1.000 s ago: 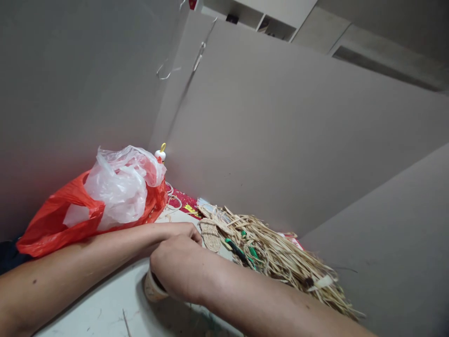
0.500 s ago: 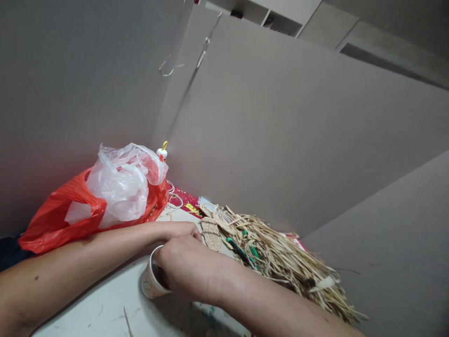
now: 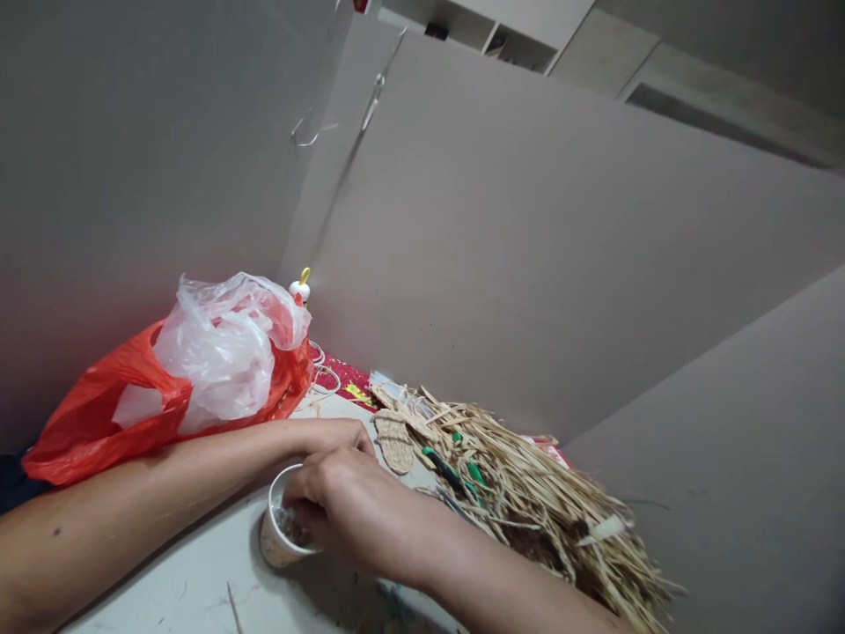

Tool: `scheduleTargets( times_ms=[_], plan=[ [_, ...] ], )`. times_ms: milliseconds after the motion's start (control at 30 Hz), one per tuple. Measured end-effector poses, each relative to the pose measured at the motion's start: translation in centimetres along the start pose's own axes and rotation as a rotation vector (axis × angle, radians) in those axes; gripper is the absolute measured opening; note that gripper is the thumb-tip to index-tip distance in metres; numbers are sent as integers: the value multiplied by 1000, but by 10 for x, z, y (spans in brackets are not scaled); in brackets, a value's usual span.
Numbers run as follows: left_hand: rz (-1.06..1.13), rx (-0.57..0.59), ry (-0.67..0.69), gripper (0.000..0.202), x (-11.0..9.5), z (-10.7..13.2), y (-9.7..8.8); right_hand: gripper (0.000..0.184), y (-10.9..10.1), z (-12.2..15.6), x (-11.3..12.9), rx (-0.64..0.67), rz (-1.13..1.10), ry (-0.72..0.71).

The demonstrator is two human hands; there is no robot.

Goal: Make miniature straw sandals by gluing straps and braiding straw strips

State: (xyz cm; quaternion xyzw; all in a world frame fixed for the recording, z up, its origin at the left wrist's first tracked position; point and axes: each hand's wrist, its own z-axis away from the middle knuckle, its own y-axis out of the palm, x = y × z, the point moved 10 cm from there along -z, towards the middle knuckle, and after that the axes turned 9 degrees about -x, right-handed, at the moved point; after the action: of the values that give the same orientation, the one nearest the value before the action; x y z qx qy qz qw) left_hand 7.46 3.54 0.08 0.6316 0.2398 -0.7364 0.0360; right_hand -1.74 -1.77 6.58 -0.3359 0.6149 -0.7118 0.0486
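Observation:
A paper cup [image 3: 277, 539] with a white rim stands on the white tabletop, with something clear and shiny inside, perhaps water. My right hand [image 3: 356, 506] bends over the cup's right side, its fingers pointing down into the mouth and curled together; whatever they pinch is hidden. Just behind it, my left hand [image 3: 347, 435] rests low by the table with bent fingers, mostly covered by my right hand, so its contents do not show. Close to the left knuckles lies a small woven straw sole-shaped piece [image 3: 394, 440].
A heap of dry straw strands [image 3: 547, 493] spreads on the right, with green-handled pliers or scissors [image 3: 452, 471] among it. A red plastic bag [image 3: 99, 401] holding a clear white bag [image 3: 221, 352] sits at left. A grey partition [image 3: 495, 246] rises behind; a white-capped bottle [image 3: 300, 289] stands in the corner.
My right hand has lifted slightly and shifted toward the right of the cup, so more of the cup's inside shows. My left hand stays about where it was. The view has shifted slightly.

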Motion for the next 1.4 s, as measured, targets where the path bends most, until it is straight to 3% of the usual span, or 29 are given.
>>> scheduleTargets(
  times_ms=[133,267,433,600,933,1133,1400],
  plan=[
    [-38,-35,40,5,-4,0,-2,20,-14,9,-9,-109,-218,46],
    [-126,-75,-4,8,4,0,-5,13,-18,38,-60,-223,-707,387],
    [-107,-31,-40,16,8,0,0,21,-27,82,-120,-467,-1021,518],
    [-124,-20,-49,16,5,-2,0,30,-4,105,-163,-536,-1159,678],
    [-178,-18,-102,15,0,-1,0,32,30,99,-171,-564,-1312,745],
    [-184,-16,-90,16,-3,-1,1,35,39,101,-168,-655,-1385,823],
    [-197,2,-75,13,-4,-2,3,35,47,97,-160,-651,-1408,845]
  ],
)
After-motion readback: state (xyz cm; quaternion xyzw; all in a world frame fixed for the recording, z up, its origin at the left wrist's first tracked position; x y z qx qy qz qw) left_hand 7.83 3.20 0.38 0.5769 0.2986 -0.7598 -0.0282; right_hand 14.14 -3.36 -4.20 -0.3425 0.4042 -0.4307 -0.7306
